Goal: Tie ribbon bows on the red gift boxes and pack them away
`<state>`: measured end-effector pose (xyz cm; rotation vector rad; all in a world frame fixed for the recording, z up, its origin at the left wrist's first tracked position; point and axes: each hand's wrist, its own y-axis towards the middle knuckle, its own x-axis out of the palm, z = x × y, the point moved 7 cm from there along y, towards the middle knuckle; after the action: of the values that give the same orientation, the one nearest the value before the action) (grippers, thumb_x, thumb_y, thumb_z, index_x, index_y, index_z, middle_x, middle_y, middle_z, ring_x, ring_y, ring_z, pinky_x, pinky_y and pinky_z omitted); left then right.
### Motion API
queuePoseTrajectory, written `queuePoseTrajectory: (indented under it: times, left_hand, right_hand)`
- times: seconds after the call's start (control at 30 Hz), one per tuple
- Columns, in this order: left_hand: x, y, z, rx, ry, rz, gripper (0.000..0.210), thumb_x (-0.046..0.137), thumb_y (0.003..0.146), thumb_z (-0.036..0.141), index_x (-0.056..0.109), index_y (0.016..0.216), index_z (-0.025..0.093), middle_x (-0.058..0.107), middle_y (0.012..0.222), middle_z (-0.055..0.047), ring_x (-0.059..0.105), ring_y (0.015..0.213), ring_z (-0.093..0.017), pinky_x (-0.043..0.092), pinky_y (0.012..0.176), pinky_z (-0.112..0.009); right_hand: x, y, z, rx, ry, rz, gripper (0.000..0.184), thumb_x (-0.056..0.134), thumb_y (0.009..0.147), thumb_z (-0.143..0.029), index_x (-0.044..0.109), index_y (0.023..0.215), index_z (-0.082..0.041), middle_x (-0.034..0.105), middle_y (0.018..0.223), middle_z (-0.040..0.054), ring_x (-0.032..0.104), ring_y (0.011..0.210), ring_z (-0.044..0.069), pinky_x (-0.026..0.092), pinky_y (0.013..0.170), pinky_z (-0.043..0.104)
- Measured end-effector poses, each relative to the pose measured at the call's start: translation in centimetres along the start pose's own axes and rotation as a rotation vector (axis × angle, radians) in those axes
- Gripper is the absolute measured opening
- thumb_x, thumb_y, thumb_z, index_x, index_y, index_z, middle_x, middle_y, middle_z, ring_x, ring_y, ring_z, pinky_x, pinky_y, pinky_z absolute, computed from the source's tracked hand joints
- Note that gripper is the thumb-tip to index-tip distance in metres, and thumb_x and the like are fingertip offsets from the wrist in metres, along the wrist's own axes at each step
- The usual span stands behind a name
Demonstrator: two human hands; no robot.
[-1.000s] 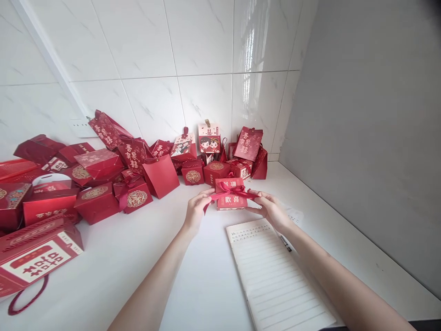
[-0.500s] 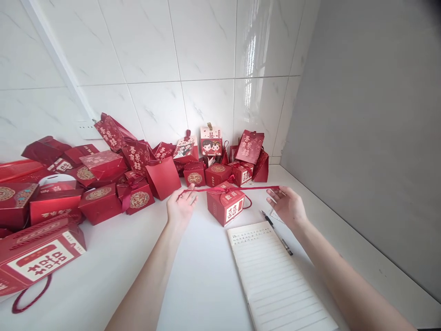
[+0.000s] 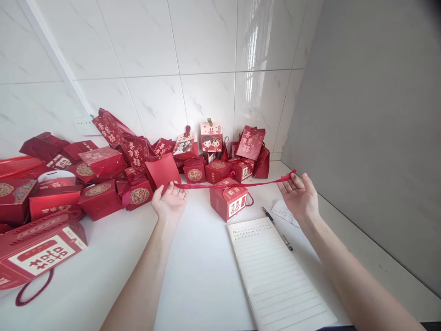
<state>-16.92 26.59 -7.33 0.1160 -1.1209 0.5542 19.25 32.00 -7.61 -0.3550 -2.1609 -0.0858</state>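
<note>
A small red gift box (image 3: 227, 204) with white-and-gold lettering sits on the white table between my hands. A dark red ribbon (image 3: 262, 184) spans above its top, passing the box's lid. My left hand (image 3: 169, 200), palm up, holds the ribbon's left end at its fingertips. On the other side my right hand (image 3: 299, 195), also palm up with the fingers curled a little, has hold of the right end, whose tip sticks out beyond the fingers. A thin red cord loop (image 3: 251, 199) hangs at the box's right side.
Many red gift boxes (image 3: 99, 200) are piled at the left and along the tiled wall. A larger box (image 3: 44, 253) lies at the front left. A lined notebook (image 3: 275, 276), a black pen (image 3: 277, 228) and a paper slip (image 3: 280, 210) lie near my right arm.
My hands have moved further apart, the left one leftward and the right one rightward and slightly up. The ribbon between them now spans wider, and more of the paper slip shows.
</note>
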Motion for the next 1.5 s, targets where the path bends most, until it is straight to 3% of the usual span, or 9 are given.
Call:
queuePoseTrajectory:
  times: [0.2,0.4,0.63,0.77,0.93,1.03,1.2,1.37,1.5]
  left_hand:
    - [0.5,-0.3,0.5,0.075,0.05,-0.074,0.031,0.046,0.071,0.026,0.065,0.092,0.014,0.055,0.096,-0.008,0.054,0.074,-0.013,0.047,0.064,-0.025]
    - [0.3,-0.4,0.5,0.096,0.118,-0.052,0.035,0.045,0.07,0.032,0.068,0.092,0.018,0.052,0.113,-0.01,0.055,0.092,-0.017,0.047,0.065,-0.023]
    - [0.0,-0.5,0.6,0.143,0.205,-0.019,0.034,0.043,0.071,0.035,0.069,0.087,0.021,0.051,0.127,-0.006,0.049,0.114,-0.018,0.046,0.073,-0.022]
    - [4.1,-1.4,1.0,0.233,0.319,-0.178,0.034,0.046,0.07,0.032,0.071,0.09,0.02,0.055,0.125,-0.006,0.048,0.117,-0.02,0.044,0.076,-0.024]
    - [13.3,-4.3,0.3,0.333,0.599,-0.505,0.027,0.058,0.064,0.02,0.072,0.087,0.018,0.064,0.113,-0.007,0.055,0.102,-0.021,0.042,0.074,-0.026]
    - [16.9,-5.8,-0.7,0.344,0.772,-0.651,0.029,0.058,0.063,0.015,0.073,0.088,0.018,0.069,0.093,-0.005,0.058,0.086,-0.018,0.042,0.071,-0.026]
    - [18.6,-6.8,-0.7,0.37,0.854,-0.731,0.033,0.057,0.065,0.015,0.073,0.093,0.02,0.067,0.075,-0.002,0.059,0.075,-0.017,0.045,0.07,-0.027]
    - [19.1,-8.4,0.4,0.413,0.896,-0.765,0.033,0.057,0.066,0.015,0.073,0.095,0.021,0.063,0.066,-0.001,0.059,0.073,-0.017,0.046,0.073,-0.029]
    - [19.2,-9.9,1.5,0.394,0.824,-0.765,0.027,0.058,0.065,0.013,0.072,0.088,0.017,0.065,0.073,-0.004,0.059,0.072,-0.016,0.046,0.074,-0.029]
  right_hand:
    - [0.5,-0.2,-0.3,-0.018,-0.008,-0.075,0.03,0.049,0.076,-0.037,0.066,0.087,-0.015,0.064,0.094,0.0083,0.063,0.088,0.018,0.056,0.085,0.031]
    - [0.6,-0.3,-0.4,-0.062,-0.057,-0.122,0.038,0.044,0.072,-0.045,0.066,0.088,-0.018,0.059,0.11,0.0111,0.057,0.106,0.022,0.052,0.093,0.034]
    - [0.7,-0.1,-0.4,-0.085,-0.128,-0.129,0.037,0.049,0.072,-0.049,0.065,0.087,-0.019,0.057,0.114,0.0098,0.055,0.109,0.022,0.051,0.095,0.038]
    - [3.9,-0.7,-0.7,-0.159,-0.195,-0.238,0.028,0.062,0.067,-0.043,0.066,0.085,-0.022,0.06,0.118,0.0045,0.057,0.104,0.021,0.052,0.09,0.039]
    - [12.9,-2.8,-0.4,-0.244,-0.409,-0.607,0.033,0.063,0.077,-0.045,0.068,0.103,-0.024,0.062,0.118,0.0026,0.056,0.111,0.021,0.046,0.096,0.036]
    - [17.4,-4.3,0.0,-0.235,-0.523,-0.734,0.034,0.056,0.084,-0.048,0.067,0.105,-0.025,0.059,0.124,0.0022,0.053,0.117,0.021,0.043,0.099,0.037]
    - [21.1,-6.8,-0.1,-0.215,-0.598,-0.855,0.035,0.051,0.087,-0.048,0.069,0.102,-0.022,0.06,0.125,0.0054,0.049,0.122,0.024,0.038,0.103,0.041]
    - [22.2,-8.2,-0.5,-0.207,-0.557,-0.899,0.036,0.05,0.088,-0.049,0.069,0.099,-0.02,0.059,0.125,0.0073,0.05,0.12,0.025,0.039,0.102,0.042]
    - [22.6,-9.9,-1.3,-0.205,-0.518,-0.937,0.037,0.055,0.084,-0.052,0.069,0.098,-0.02,0.061,0.122,0.0079,0.053,0.116,0.025,0.042,0.099,0.043]
